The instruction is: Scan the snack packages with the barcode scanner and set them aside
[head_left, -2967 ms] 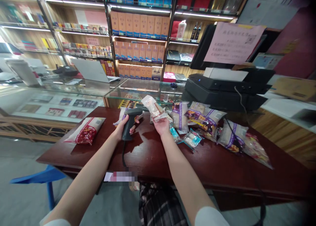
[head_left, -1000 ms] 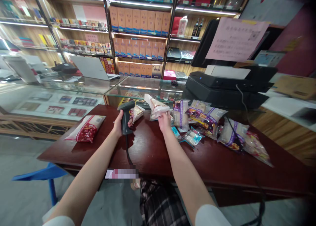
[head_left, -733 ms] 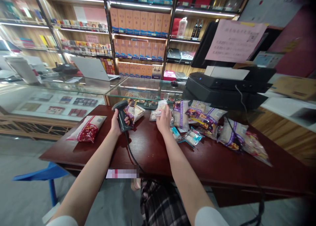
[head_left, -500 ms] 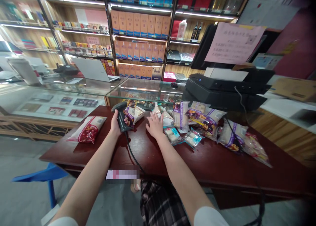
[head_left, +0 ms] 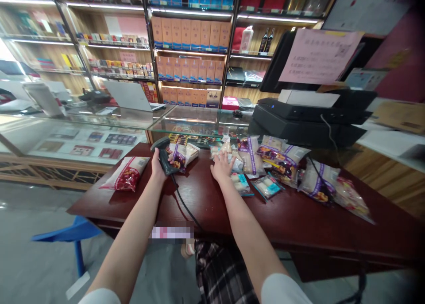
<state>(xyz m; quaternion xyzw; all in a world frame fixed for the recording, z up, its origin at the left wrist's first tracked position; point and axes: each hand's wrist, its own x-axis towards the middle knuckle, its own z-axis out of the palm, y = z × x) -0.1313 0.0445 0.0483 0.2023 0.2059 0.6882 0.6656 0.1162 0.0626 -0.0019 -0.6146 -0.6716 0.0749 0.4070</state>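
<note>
A black handheld barcode scanner [head_left: 163, 155] is gripped in my left hand [head_left: 158, 165], its cable [head_left: 184, 202] trailing down over the desk. Just behind the scanner lies a purple-and-white snack bag [head_left: 186, 154], partly hidden by it. My right hand [head_left: 222, 167] is spread with its fingers over a small white snack packet [head_left: 235, 160] at the left end of a group of bags. Below and right of that hand are two small clear-and-blue packets [head_left: 268, 186]. A red-and-white bag [head_left: 128, 173] rests alone at the desk's left.
Several purple-banded bags [head_left: 283, 160] crowd the right half of the dark red desk [head_left: 212, 211]. Behind stand a glass counter [head_left: 189, 115], an open laptop [head_left: 129, 95] and a black cash-register terminal [head_left: 305, 118]. A blue stool [head_left: 71, 233] is at the lower left.
My right hand has shifted right, onto the white packet by the other bags. My left hand still holds the scanner. The whole view has swung slightly left.
</note>
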